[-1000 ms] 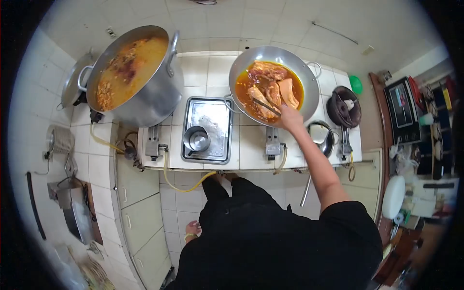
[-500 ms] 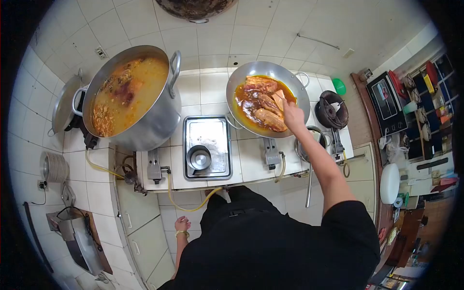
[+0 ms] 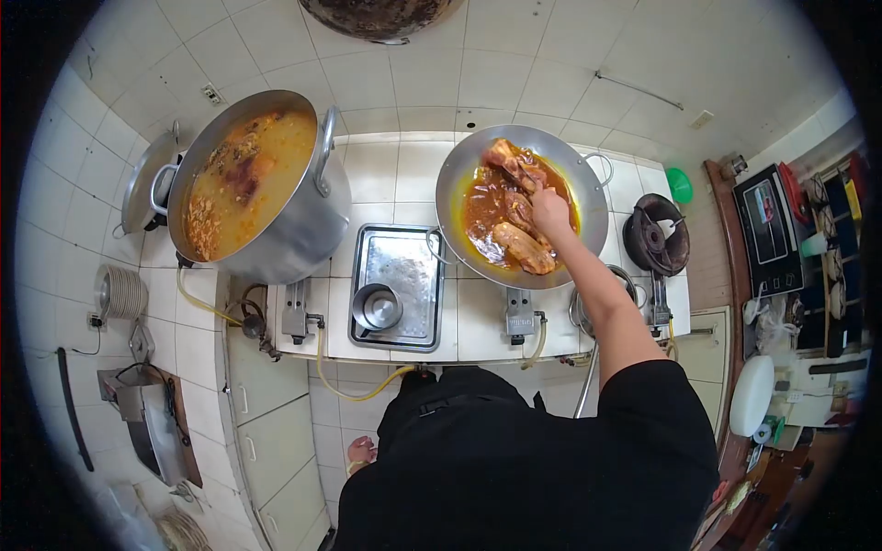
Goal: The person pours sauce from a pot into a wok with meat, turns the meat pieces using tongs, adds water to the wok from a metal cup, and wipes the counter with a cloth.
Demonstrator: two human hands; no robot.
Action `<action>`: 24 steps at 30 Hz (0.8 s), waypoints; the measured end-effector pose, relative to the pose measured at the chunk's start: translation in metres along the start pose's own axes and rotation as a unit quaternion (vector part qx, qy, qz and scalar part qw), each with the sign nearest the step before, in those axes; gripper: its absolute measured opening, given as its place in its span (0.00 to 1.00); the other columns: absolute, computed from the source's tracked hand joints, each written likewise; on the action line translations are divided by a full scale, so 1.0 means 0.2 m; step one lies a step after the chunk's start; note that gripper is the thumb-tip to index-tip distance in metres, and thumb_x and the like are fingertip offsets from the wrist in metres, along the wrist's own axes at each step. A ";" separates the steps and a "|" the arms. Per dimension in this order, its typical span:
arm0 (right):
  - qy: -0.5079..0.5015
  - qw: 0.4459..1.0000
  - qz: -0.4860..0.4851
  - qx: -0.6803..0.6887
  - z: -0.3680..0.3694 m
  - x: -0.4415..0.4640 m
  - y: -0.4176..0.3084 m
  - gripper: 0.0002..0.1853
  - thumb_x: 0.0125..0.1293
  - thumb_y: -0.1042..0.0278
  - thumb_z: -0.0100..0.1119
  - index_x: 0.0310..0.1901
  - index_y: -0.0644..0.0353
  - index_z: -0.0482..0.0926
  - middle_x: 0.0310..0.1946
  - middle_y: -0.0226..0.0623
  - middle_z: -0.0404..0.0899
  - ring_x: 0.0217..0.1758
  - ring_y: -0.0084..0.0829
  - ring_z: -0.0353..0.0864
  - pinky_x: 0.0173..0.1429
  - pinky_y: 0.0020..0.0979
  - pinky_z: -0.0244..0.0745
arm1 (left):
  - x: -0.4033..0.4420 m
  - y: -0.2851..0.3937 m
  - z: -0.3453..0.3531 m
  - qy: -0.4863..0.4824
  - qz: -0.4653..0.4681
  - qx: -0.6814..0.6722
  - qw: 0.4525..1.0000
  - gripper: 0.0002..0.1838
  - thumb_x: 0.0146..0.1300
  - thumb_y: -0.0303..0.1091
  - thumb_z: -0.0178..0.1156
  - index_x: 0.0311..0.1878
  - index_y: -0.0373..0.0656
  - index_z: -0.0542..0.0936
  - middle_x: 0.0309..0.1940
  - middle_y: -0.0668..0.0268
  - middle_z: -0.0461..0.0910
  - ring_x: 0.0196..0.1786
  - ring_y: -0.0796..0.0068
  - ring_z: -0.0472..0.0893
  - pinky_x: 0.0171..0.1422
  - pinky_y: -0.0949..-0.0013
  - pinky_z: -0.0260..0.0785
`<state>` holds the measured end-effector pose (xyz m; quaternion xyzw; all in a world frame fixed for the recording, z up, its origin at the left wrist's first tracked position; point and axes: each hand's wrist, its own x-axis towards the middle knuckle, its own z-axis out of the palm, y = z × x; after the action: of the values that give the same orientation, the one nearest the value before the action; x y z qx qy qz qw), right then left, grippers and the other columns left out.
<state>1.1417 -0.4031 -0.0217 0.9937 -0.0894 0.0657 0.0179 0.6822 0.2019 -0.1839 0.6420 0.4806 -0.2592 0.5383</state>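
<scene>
My right hand [image 3: 551, 215] reaches into a wide metal wok [image 3: 595, 197] on the counter. Its fingers are closed on the near end of a long browned piece of meat [image 3: 508, 161], which lies slanted toward the wok's far side. More meat [image 3: 524, 248] lies just below my hand, in a dark orange-brown sauce [image 3: 480, 207]. My fingertips are partly hidden. Low beside my body hangs my left hand [image 3: 362, 449], its fingers loosely bent and nothing seen in them; a band circles the wrist.
A tall pot [image 3: 308, 216] of orange broth stands at the left. Between it and the wok, a metal tray [image 3: 413, 303] bears a small metal cup [image 3: 377, 307]. A dark burner [image 3: 657, 234] sits right of the wok, and a yellow hose [image 3: 354, 395] hangs along the counter front.
The meat at my right hand has turned and shifted within the wok, its far end now pointing up and left. My left hand has dropped lower beside my body. The view has shifted slightly.
</scene>
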 end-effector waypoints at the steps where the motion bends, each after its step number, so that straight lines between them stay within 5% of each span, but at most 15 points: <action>1: -0.013 0.999 0.006 0.038 0.02 0.01 0.01 0.22 0.60 0.63 0.50 0.54 0.64 0.70 0.30 0.50 0.78 0.32 0.46 0.81 0.36 0.38 0.76 | -0.02 0.00 0.01 0.003 -0.004 -0.002 1.000 0.13 0.61 0.27 0.57 0.49 0.39 0.73 0.28 0.62 0.77 0.21 0.71 0.77 0.21 0.71 0.69; 6: -0.090 0.954 0.085 0.272 0.02 0.03 0.05 0.16 0.55 0.61 0.58 0.44 0.58 0.77 0.26 0.50 0.78 0.28 0.42 0.81 0.37 0.38 0.76 | -0.01 0.01 0.04 -0.011 0.009 0.008 1.000 0.13 0.61 0.29 0.57 0.49 0.40 0.74 0.28 0.62 0.78 0.22 0.71 0.78 0.22 0.71 0.70; 7: -0.052 0.923 0.101 0.368 0.04 0.00 0.04 0.13 0.56 0.61 0.61 0.35 0.63 0.76 0.22 0.45 0.77 0.22 0.37 0.78 0.29 0.35 0.74 | 0.02 0.00 0.03 -0.031 0.007 -0.008 0.999 0.13 0.62 0.29 0.57 0.49 0.40 0.74 0.29 0.62 0.78 0.22 0.71 0.78 0.22 0.71 0.70; 11: -0.188 0.632 0.324 0.678 -0.01 -0.01 0.03 0.12 0.65 0.63 0.53 0.29 0.62 0.72 0.18 0.34 0.72 0.15 0.26 0.69 0.15 0.27 0.64 | 0.01 0.15 0.10 0.012 0.042 0.042 0.998 0.13 0.61 0.30 0.58 0.49 0.39 0.74 0.28 0.61 0.78 0.23 0.71 0.79 0.23 0.71 0.71; 15: -0.266 0.412 0.406 0.771 0.02 -0.05 0.15 0.11 0.65 0.61 0.53 0.31 0.60 0.71 0.17 0.35 0.72 0.14 0.26 0.69 0.15 0.28 0.64 | 0.14 0.23 0.06 -0.015 0.065 -0.006 0.998 0.14 0.61 0.30 0.59 0.49 0.39 0.74 0.28 0.61 0.78 0.24 0.71 0.80 0.22 0.73 0.72; 18: -0.215 0.627 0.368 0.652 -0.03 -0.11 0.24 0.12 0.66 0.60 0.51 0.31 0.59 0.73 0.15 0.33 0.71 0.13 0.26 0.68 0.15 0.28 0.64 | 0.19 0.29 0.05 -0.027 0.072 -0.025 0.997 0.13 0.61 0.30 0.58 0.49 0.39 0.74 0.28 0.61 0.78 0.23 0.71 0.80 0.21 0.74 0.71; 21: -0.166 0.860 0.287 0.389 -0.06 -0.14 0.33 0.17 0.57 0.56 0.58 0.34 0.65 0.78 0.21 0.42 0.78 0.20 0.36 0.78 0.26 0.34 0.74 | 0.21 0.29 0.06 -0.032 0.069 -0.038 0.996 0.13 0.61 0.30 0.58 0.49 0.39 0.74 0.28 0.61 0.78 0.23 0.71 0.80 0.21 0.74 0.71; 24: -0.156 0.926 0.258 0.227 -0.32 -0.20 0.25 0.22 0.50 0.55 0.60 0.39 0.68 0.79 0.31 0.53 0.81 0.34 0.45 0.83 0.40 0.39 0.77 | 0.22 0.22 0.06 -0.025 0.078 -0.023 0.996 0.14 0.61 0.30 0.58 0.49 0.38 0.73 0.28 0.61 0.78 0.23 0.71 0.80 0.21 0.73 0.71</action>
<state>1.0854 -0.4417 0.0366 0.9115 -0.3269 -0.0688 -0.2398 0.7417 0.2081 -0.2041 0.6582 0.4214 -0.2217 0.5832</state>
